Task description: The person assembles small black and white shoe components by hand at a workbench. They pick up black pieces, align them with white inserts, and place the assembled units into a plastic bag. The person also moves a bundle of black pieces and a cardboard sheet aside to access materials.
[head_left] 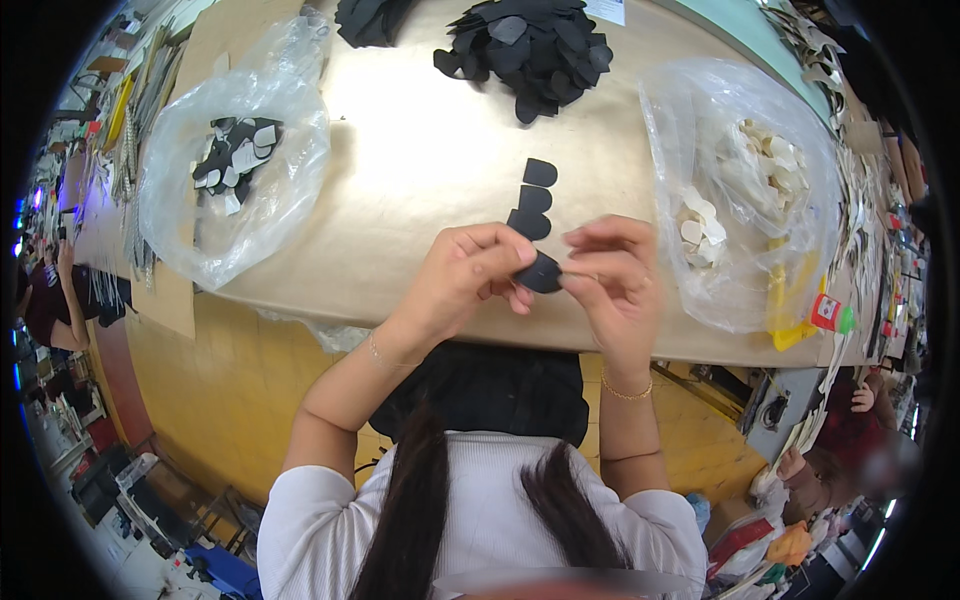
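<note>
Between my hands, over the near edge of the table, is a small black rounded cut piece (541,273). My left hand (470,268) pinches its left end between thumb and finger. At its right end, the thumb and a fingertip of my right hand (618,280) close on it, the other fingers curled above. Just beyond my hands, a short column of similar black pieces (538,198) lies on the table, some overlapping. A large heap of black pieces (530,55) sits farther back, with a second black pile (370,20) to its left.
A clear plastic bag (290,235) with black and grey pieces lies at the left of the brown-covered table (400,150). At the right, another clear bag (680,130) holds cream-coloured pieces. Beside it are a yellow object (790,330) and a red bottle with a green cap (830,314). Other people sit at both sides.
</note>
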`<action>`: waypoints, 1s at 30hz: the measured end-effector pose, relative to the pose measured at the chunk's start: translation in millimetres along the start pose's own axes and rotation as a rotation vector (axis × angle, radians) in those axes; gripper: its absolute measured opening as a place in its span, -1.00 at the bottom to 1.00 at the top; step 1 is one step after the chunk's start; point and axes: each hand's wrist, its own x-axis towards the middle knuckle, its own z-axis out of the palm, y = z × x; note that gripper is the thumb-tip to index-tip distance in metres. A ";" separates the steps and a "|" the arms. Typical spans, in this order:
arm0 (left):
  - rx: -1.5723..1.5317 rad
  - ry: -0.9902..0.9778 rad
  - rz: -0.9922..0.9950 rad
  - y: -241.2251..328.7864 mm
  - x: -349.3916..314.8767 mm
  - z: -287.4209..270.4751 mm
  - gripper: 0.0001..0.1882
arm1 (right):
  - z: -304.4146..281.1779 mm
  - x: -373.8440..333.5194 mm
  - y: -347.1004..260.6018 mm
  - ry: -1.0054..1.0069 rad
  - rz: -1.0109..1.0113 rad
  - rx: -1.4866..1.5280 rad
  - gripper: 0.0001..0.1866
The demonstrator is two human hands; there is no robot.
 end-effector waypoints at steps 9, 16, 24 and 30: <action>0.386 0.234 0.165 -6.9 -3.0 -14.3 -0.88 | -38.3 5.7 -16.9 0.161 0.199 0.305 -0.83; 1.345 0.365 0.758 -30.6 8.2 -16.7 -0.77 | -9.6 -11.3 9.9 0.078 0.144 -0.470 -0.75; 1.430 0.374 0.674 -33.3 -4.1 -25.5 -0.82 | 14.3 -1.2 20.6 -0.290 -0.131 -0.823 -0.54; 1.309 0.347 0.713 -13.5 5.5 -26.8 -0.78 | 4.3 37.9 23.8 -0.218 -0.273 -0.887 -0.61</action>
